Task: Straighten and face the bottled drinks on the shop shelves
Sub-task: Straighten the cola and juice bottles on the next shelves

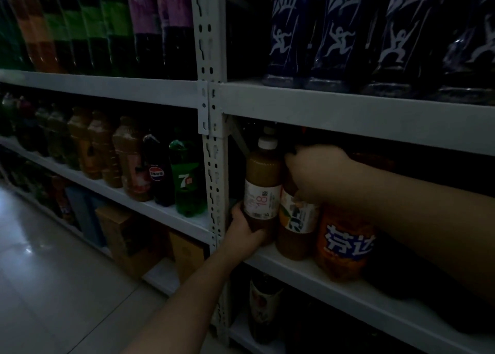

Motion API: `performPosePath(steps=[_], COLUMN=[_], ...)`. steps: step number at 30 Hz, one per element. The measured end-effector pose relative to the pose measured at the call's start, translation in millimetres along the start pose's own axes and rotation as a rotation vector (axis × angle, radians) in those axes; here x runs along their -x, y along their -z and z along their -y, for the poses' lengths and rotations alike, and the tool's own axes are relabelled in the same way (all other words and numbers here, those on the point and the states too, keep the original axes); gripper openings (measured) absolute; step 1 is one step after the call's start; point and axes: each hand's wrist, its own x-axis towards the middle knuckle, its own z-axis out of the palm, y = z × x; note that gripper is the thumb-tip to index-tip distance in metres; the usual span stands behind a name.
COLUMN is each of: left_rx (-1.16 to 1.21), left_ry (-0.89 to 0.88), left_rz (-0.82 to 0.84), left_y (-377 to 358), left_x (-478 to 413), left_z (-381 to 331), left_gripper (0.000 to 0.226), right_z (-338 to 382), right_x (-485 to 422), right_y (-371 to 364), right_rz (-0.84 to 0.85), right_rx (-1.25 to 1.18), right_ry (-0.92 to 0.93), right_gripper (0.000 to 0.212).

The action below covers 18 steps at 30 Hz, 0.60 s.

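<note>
Just right of the grey upright post (211, 166), on the middle shelf (308, 270), stands the brown bottle (263, 177) (white cap, "18" on its label). The left hand (245, 230) curls its fingers round its lower body. The right hand (313, 174) clasps the shoulder of the orange-label bottle (294, 236), next out from the post.

bottles (294, 214) packed shoulder to shoulder, shelf board (348, 123) low above caps
</note>
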Motion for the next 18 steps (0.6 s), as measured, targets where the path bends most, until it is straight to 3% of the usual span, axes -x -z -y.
performPosePath(steps=[2,6,10,12,15,18], left_rx=[0.000,-0.080,-0.269,-0.316,-0.133,-0.001], left_ry=[-0.023,-0.146,-0.009,-0.004,-0.012,0.043], left_rz=[-0.015,-0.139,-0.366,-0.403,-0.205,0.002], left_y=[1,-6,-20,-21,-14,-6], left_x=[-2,-2,11,13,8,2], left_z=[5,3,0,1,3,8], left_gripper=[0.099,0.074,0.096,0.100,0.097,0.105], right_z=[4,8,4,3,3,5], right_x=[-1,-3,-3,-4,-2,-1], right_y=[4,10,9,9,12,15], right_rz=[0.057,0.125,0.084,0.059,0.082,0.164], right_rx=[0.049,0.007,-0.019,-0.006,0.054,0.132], right_ry=[0.018,0.072,0.090,0.095,0.113,0.123], right_gripper=[0.051,0.042,0.021,0.018,0.025,0.056])
